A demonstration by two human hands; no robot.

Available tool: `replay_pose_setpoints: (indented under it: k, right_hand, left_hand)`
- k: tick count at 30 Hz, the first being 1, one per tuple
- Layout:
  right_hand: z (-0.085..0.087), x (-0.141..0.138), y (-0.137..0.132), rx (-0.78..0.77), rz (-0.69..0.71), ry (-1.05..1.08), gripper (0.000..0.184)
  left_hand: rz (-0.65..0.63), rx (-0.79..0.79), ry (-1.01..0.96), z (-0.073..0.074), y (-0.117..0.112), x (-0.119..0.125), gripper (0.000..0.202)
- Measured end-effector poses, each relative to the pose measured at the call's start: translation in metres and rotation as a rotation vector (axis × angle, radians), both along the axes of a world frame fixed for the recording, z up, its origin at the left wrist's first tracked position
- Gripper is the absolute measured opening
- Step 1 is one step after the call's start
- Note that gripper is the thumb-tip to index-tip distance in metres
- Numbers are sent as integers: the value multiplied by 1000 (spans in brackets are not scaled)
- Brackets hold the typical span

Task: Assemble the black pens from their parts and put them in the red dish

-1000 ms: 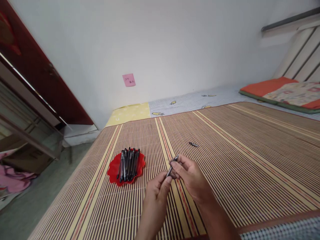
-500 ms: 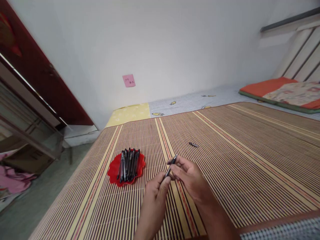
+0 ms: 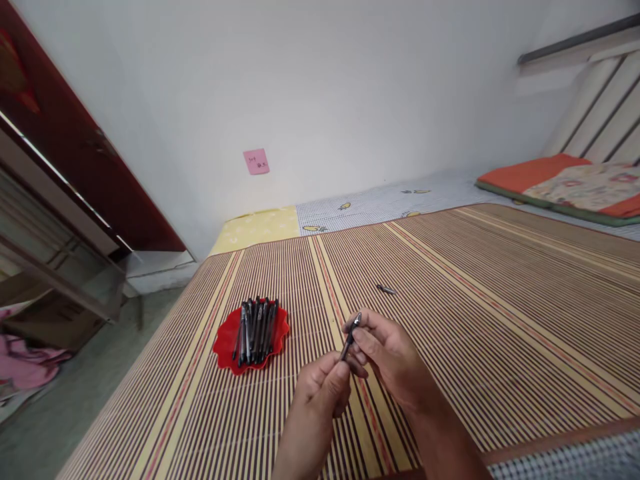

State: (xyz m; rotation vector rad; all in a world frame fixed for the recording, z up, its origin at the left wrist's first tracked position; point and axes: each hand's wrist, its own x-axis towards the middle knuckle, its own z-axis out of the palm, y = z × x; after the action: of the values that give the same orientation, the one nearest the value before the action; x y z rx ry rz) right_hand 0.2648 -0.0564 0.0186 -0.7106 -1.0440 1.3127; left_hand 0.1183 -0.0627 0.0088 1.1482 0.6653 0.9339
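Note:
A pen (image 3: 349, 341) with a dark grip and a silvery tip is held between both hands above the striped mat. My left hand (image 3: 323, 393) is closed round its lower end, thumb on top. Higher up, near the tip, the fingers of my right hand (image 3: 383, 347) pinch it. On the mat beyond my right hand lies a small dark pen cap (image 3: 386, 289). Left of my hands, a red scalloped dish (image 3: 227, 340) bears several black pens (image 3: 256, 330) lying side by side.
The striped bamboo mat (image 3: 475, 300) covers the bed. A folded orange and floral quilt (image 3: 560, 180) lies at the far right. On the white wall is a pink note (image 3: 257, 161). To the left are a dark red door (image 3: 90, 140) and a cardboard box (image 3: 55, 317).
Both hands have shifted slightly to the right with the pen. The pen now stands steeper, its tip pointing up and away. The dish and the cap lie as before.

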Motion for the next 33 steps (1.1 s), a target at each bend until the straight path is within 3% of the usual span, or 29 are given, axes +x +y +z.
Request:
replay_pose_setpoints:
  k: [7,16,19,23,26,29,33]
  right_hand:
    - [11,-11,-5,39,-99,-55,18]
    - [12,-19,-5,51,-177,-144,20]
    - [11,-17,-2,32,-162,-95,19]
    - [7,-6,0,-12,-20,-39,15]
    - [2,1,-1,-28,67,-16,20]
    - [-1,0,-1,-20,79,46,20]
    - [0,-7,1,-34,61,79,19]
  left_hand:
    - [281,412,412,15,-8,0,27]
    - [474,729,673,2,-7,-4,22]
    - [396,574,566,7,-6,-3,22]
    - [108,129,190,11,-5,0,31]
    - [-98,-93,-115,7,-5,2,33]
    - [-145,-134,-195,3,-4,3,32]
    - [4,3,41,5,-4,-1,32]
